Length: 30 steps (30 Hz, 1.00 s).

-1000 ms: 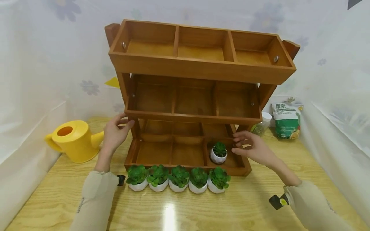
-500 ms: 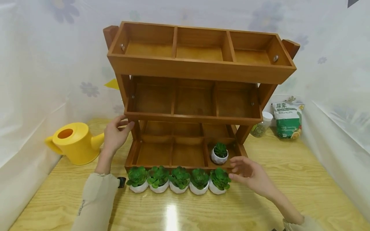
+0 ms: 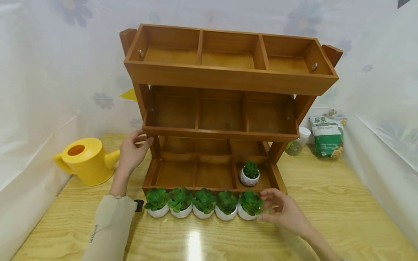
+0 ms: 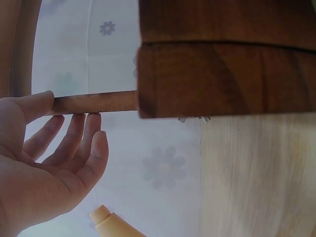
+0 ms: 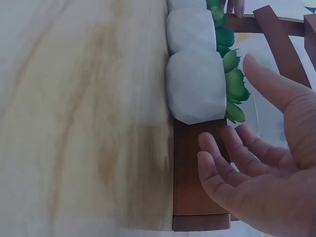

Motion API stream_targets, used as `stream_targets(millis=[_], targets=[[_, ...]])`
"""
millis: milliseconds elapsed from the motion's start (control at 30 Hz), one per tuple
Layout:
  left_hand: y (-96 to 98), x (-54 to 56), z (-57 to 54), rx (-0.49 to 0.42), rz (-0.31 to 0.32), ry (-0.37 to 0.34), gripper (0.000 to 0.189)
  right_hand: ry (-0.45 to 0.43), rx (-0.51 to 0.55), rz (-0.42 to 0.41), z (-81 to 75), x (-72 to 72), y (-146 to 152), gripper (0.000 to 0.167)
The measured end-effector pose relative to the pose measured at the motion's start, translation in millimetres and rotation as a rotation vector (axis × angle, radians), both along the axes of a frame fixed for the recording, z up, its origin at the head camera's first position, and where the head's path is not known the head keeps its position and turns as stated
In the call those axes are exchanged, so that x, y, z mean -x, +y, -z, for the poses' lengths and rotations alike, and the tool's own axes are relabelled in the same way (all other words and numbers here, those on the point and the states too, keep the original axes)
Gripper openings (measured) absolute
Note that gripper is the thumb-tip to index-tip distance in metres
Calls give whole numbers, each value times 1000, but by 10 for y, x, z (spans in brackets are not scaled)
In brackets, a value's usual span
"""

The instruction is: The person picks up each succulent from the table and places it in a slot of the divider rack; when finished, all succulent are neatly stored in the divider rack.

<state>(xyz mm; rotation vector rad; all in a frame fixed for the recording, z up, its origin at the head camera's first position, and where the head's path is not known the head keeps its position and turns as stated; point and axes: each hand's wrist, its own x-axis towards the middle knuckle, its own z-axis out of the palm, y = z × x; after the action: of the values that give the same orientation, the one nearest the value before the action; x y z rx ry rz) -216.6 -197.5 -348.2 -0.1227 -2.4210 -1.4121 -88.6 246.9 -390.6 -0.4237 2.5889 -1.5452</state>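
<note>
A three-tier wooden plant shelf stands on the table, each tier split into compartments. My left hand holds its left side at the middle tier; in the left wrist view, thumb and fingers pinch a narrow wooden bar. Several potted succulents with white faceted pots line up before the bottom tier. Beside the rightmost succulent is my right hand, thumb and fingers spread around its right side. The right wrist view shows a gap between those fingers and the white pot. Another small succulent sits in the bottom right compartment.
At the left stands a yellow watering can, close to my left forearm. Behind the shelf on the right are a white-lidded jar and a green-and-white bag. Pale curtains with flower prints surround the wooden table.
My right hand has come down from the bottom tier's right compartment, toward me, to the rightmost succulent in the row. My left hand has stayed on the shelf.
</note>
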Motion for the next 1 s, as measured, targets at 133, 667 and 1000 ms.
stream_targets(millis=[133,667,1000], targets=[[10,-4,-11,-1,-3,-1,46,11,-5,11,46,-12,-17,57],[16,-6,-14,3,-5,-7,47,27,-132,45,138,32,-107,69],[12,6,-3,2,-5,-5,47,27,-191,58,152,34,-167,67]])
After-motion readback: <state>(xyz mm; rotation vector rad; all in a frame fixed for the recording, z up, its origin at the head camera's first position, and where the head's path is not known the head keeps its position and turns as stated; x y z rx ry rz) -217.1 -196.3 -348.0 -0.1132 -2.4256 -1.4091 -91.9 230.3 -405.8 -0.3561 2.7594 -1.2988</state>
